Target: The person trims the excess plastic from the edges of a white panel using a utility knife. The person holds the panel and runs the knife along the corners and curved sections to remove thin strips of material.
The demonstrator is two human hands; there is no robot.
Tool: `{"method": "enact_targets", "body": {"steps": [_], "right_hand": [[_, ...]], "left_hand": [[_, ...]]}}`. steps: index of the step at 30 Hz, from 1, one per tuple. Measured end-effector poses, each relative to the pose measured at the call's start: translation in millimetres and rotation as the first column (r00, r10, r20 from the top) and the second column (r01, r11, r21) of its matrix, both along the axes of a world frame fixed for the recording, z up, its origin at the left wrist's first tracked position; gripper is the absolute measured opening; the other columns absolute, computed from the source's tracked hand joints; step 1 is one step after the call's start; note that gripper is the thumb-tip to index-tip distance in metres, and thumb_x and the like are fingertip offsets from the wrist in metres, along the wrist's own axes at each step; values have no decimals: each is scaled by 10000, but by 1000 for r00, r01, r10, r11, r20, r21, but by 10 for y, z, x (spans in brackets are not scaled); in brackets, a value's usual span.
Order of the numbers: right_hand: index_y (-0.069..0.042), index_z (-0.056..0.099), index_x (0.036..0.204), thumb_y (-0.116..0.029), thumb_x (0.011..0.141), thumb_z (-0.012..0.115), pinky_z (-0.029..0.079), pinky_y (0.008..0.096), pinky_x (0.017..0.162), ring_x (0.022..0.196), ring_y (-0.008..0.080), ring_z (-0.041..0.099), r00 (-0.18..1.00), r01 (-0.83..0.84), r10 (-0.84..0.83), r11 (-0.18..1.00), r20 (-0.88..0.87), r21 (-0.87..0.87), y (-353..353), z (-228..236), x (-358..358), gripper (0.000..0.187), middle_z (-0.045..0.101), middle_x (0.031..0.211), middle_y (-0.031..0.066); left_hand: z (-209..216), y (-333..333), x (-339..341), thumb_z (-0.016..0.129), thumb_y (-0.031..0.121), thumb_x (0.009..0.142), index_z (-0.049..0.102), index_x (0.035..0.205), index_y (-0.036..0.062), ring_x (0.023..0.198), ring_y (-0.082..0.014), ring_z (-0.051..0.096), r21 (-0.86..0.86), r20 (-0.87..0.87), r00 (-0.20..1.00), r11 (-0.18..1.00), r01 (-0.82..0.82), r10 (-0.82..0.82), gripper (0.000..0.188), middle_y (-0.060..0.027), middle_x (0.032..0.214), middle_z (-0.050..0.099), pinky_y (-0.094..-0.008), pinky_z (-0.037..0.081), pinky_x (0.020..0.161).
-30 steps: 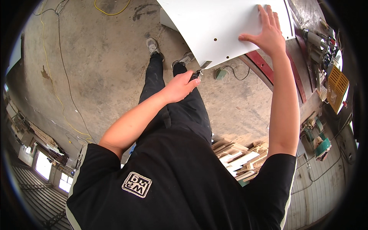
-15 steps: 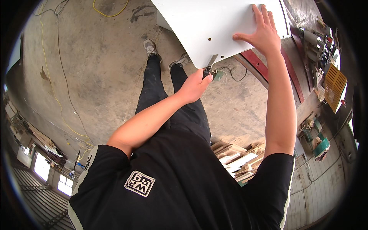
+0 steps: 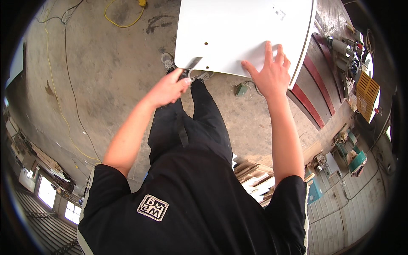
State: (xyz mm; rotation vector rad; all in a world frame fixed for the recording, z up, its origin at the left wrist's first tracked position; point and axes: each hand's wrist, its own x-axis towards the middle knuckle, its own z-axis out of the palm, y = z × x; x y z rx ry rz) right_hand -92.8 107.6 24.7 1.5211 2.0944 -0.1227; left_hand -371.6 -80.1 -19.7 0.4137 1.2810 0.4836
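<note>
Where left hand [image 3: 170,88] grips, tool [image 3: 193,64] half-hidden.

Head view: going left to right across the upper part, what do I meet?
Yellow cable on the concrete floor → left hand gripping a small metal tool → small green object on the floor → right hand flat on the white panel → dark red boards → yellow grid-patterned box.

the panel [image 3: 238,34] lies ahead, left hand [image 3: 168,89] at its corner, right hand [image 3: 270,74] on it.

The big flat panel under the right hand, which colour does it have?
The panel is plain white with a few small dark holes, seen best in the head view.
</note>
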Motion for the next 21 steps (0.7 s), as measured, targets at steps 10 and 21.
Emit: {"method": "enact_targets", "body": {"steps": [10,21], "right_hand": [[-409,170,1762,-819,533,942,467,581,1255,1691,410,172,987,-92,100,994,-125,64,740,-257,422,1508,158,1856,62],[-429,198,1754,-779,513,971,543,577,1189,1691,402,179,984,-57,68,996,-163,68,738,-249,412,1503,173,1855,30]], "left_hand": [[50,689,-825,574,321,1151,586,1453,85,573,-38,442,41,-60,911,911,411,-408,384,51,789,528,-237,413,522],[49,773,-829,572,310,1160,581,1250,109,623,-44,407,-30,1,870,870,492,-493,219,65,781,458,-263,375,521]]}}
